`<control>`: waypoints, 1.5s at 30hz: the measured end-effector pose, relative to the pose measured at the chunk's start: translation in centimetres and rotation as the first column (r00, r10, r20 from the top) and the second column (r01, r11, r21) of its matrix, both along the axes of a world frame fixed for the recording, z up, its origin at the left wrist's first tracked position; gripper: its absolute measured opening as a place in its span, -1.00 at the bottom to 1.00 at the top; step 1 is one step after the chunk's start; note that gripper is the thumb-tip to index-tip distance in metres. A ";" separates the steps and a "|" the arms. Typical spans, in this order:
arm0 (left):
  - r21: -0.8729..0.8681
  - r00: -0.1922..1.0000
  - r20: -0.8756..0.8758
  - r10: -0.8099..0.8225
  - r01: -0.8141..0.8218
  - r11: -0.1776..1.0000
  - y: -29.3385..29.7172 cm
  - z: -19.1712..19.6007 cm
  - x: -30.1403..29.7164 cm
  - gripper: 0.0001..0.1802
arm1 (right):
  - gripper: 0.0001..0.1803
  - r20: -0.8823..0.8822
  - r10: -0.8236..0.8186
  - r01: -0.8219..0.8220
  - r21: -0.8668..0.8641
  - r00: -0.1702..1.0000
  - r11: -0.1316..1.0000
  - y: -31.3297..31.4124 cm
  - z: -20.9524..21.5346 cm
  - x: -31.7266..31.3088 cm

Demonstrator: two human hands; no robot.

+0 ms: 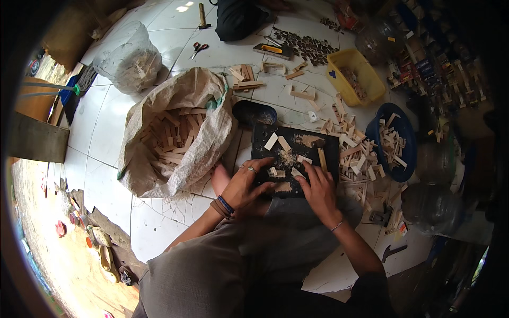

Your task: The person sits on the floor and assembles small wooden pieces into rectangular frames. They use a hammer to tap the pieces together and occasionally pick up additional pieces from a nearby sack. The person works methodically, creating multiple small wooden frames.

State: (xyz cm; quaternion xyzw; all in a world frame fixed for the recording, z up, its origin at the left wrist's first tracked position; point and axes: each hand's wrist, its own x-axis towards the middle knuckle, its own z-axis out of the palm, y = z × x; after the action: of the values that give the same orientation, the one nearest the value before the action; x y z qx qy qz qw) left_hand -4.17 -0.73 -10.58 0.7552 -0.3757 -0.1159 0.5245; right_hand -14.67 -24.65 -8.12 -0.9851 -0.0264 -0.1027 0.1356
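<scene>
A black board (pixel 263 137) lies in front of my knees, with small pale wood pieces (pixel 271 141) and sawdust (pixel 287 157) on it. My left hand (pixel 243 184) rests at its left edge, thumb and fingers apart, beside a small wood piece (pixel 273 172). My right hand (pixel 319 192) lies over the board's right part with its fingers stretched out. Their tips are close to two more wood pieces (pixel 304 159); whether they touch them I cannot tell. A hammer (pixel 321 152) with a wooden handle lies on the board just beyond my right fingers.
At left stands an open woven sack (pixel 143 122) of wood pieces, with a clear plastic bag (pixel 127 58) behind. A blue basin (pixel 377 139), loose wood pieces (pixel 352 153) and a yellow tub (pixel 366 82) are at right. Scissors (pixel 199 49) and a handsaw (pixel 271 50) lie farther off.
</scene>
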 end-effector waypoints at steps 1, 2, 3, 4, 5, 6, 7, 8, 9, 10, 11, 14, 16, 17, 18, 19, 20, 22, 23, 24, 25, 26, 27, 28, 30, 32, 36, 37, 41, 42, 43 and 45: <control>-0.013 1.000 -0.013 0.001 -0.001 1.000 -0.1 0.2 0.0 -0.29 | -0.51 -0.042 -0.066 0.068 0.050 0.997 0.996 0.1 -0.2 -0.5; -0.030 1.000 -0.025 0.003 -0.003 1.000 -0.1 0.3 0.0 -0.30 | -0.53 -0.040 -0.112 0.115 0.086 0.993 0.990 0.3 -0.5 -1.0; -0.043 0.999 -0.039 0.003 -0.005 0.999 -0.1 0.6 0.0 -0.32 | -0.56 -0.046 -0.162 0.166 0.126 0.986 0.978 0.5 -0.9 -1.3; -0.058 0.999 -0.040 0.012 -0.014 0.998 -0.1 0.9 0.0 -0.33 | -0.59 -0.087 -0.213 0.225 0.165 0.973 0.960 0.7 -1.2 -1.6; -0.070 0.999 -0.042 0.021 -0.023 0.997 -0.1 1.1 0.0 -0.34 | -0.68 -0.088 -0.243 0.254 0.150 0.966 0.956 0.8 -1.6 -1.7; -0.091 0.999 -0.031 0.034 -0.037 0.995 -0.1 1.4 -0.1 -0.35 | -0.68 -0.007 -0.217 0.216 0.130 0.976 0.968 0.9 -1.8 -1.8; -0.103 0.999 -0.034 0.035 -0.038 0.994 -0.1 1.7 0.0 -0.36 | -0.69 0.038 -0.205 0.200 0.106 0.978 0.974 1.0 -1.9 -1.7; -0.123 0.999 -0.023 0.040 -0.043 0.991 -0.2 1.9 0.1 -0.37 | -0.70 0.071 -0.202 0.196 0.087 0.977 0.977 0.9 -1.9 -1.6; -0.146 0.999 -0.005 0.046 -0.047 0.988 -0.2 2.1 0.2 -0.39 | -0.72 -0.007 -0.234 0.230 0.207 0.972 0.951 0.9 -1.7 -1.5; -0.154 0.999 0.010 0.045 -0.043 0.987 -0.2 2.2 0.3 -0.38 | -0.74 -0.095 -0.257 0.274 0.323 0.962 0.906 0.7 -1.3 -1.3; -0.163 0.998 0.035 0.048 -0.041 0.986 -0.2 2.3 0.4 -0.38 | -0.75 -0.231 -0.269 0.345 0.416 0.935 0.842 0.6 -0.9 -1.0; -0.176 0.999 -0.005 0.045 -0.046 0.983 -0.3 2.3 0.2 -0.38 | -0.77 -0.527 0.053 0.528 0.849 0.848 -0.008 -0.4 0.8 0.3; -0.182 0.999 -0.039 0.037 -0.043 0.982 -0.5 2.1 0.3 -0.37 | -0.77 -0.414 -0.143 0.432 0.780 0.899 0.454 0.0 1.5 1.2; -0.184 0.998 -0.052 0.032 -0.041 0.982 -0.5 2.1 0.2 -0.37 | -0.77 -0.404 -0.179 0.438 0.763 0.897 0.475 0.1 1.9 1.5; -0.195 0.998 -0.059 0.026 -0.037 0.980 -0.6 2.0 0.1 -0.37 | -0.76 -0.394 -0.202 0.441 0.752 0.897 0.490 0.3 2.2 1.7; -0.189 0.998 -0.058 0.028 -0.039 0.981 -0.6 1.9 0.2 -0.37 | -0.76 -0.418 -0.215 0.469 0.751 0.883 0.465 0.5 2.4 2.1; -0.188 0.998 -0.054 0.032 -0.042 0.981 -0.6 1.9 0.1 -0.37 | -0.76 -0.379 -0.192 0.425 0.802 0.905 0.421 0.7 2.7 2.2; -0.194 0.997 -0.070 0.045 -0.057 0.979 -0.5 1.8 0.1 -0.36 | -0.76 -0.370 -0.178 0.408 0.859 0.912 0.308 1.3 3.1 2.4; -0.201 0.995 -0.091 0.052 -0.069 0.977 -0.5 1.8 0.1 -0.35 | -0.76 -0.367 -0.155 0.397 0.869 0.917 0.294 1.6 3.3 2.5; -0.205 0.992 -0.113 0.064 -0.086 0.975 -0.5 1.8 0.1 -0.34 | -0.77 -0.372 -0.131 0.394 0.876 0.919 0.278 1.8 3.5 2.6; -0.207 0.991 -0.116 0.072 -0.095 0.974 -0.5 1.9 0.0 -0.34 | -0.77 -0.395 -0.115 0.411 0.874 0.911 0.260 2.1 3.7 2.7; -0.208 0.990 -0.119 0.082 -0.106 0.972 -0.5 1.9 -0.1 -0.35 | -0.78 -0.375 -0.113 0.392 0.885 0.920 0.250 2.4 3.8 2.9; -0.209 0.988 -0.121 0.093 -0.117 0.971 -0.5 1.9 -0.1 -0.35 | -0.79 -0.372 -0.120 0.390 0.889 0.921 0.240 2.7 3.8 3.0; -0.218 0.991 -0.089 0.103 -0.120 0.968 -0.6 1.9 -0.1 -0.35 | -0.80 -0.354 -0.115 0.371 0.901 0.928 0.226 3.0 3.9 3.2; -0.246 0.992 -0.023 0.121 -0.123 0.962 -0.7 2.0 -0.2 -0.36 | -0.80 -0.368 -0.124 0.386 0.899 0.922 0.206 3.4 4.0 3.4; -0.205 0.986 -0.096 0.134 -0.151 0.967 -0.8 2.2 -0.3 -0.38 | -0.80 -0.363 -0.121 0.381 0.905 0.924 0.190 3.7 4.1 3.4; -0.203 0.984 -0.100 0.150 -0.168 0.965 -0.9 2.3 -0.4 -0.38 | -0.80 -0.360 -0.131 0.381 0.899 0.924 0.217 3.8 4.2 3.2; -0.200 0.984 -0.100 0.151 -0.168 0.965 -0.9 2.2 -0.4 -0.39 | -0.80 -0.358 -0.134 0.381 0.897 0.924 0.225 3.8 4.1 3.3; -0.192 0.983 -0.095 0.157 -0.172 0.966 -0.7 2.2 -0.3 -0.41 | -0.80 -0.352 -0.129 0.374 0.893 0.927 0.250 3.8 4.1 3.3; -0.195 0.983 -0.094 0.158 -0.174 0.965 -0.7 2.2 -0.3 -0.41 | -0.80 -0.356 -0.127 0.377 0.889 0.926 0.258 3.8 4.1 3.3; -0.198 0.984 -0.087 0.158 -0.173 0.965 -0.7 2.2 -0.3 -0.42 | -0.80 -0.359 -0.125 0.380 0.886 0.925 0.265 3.8 4.1 3.2; -0.217 0.984 -0.070 0.162 -0.173 0.961 -0.8 2.2 -0.4 -0.43 | -0.81 -0.355 -0.126 0.376 0.888 0.926 0.264 3.7 4.2 3.1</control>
State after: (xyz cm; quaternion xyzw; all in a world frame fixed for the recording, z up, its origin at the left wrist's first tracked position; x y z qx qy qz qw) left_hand -4.53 -1.49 -8.36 0.7174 -0.3074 -0.0478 0.6233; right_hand -11.56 -20.90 -3.97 -0.7118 0.2107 -0.0124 0.6699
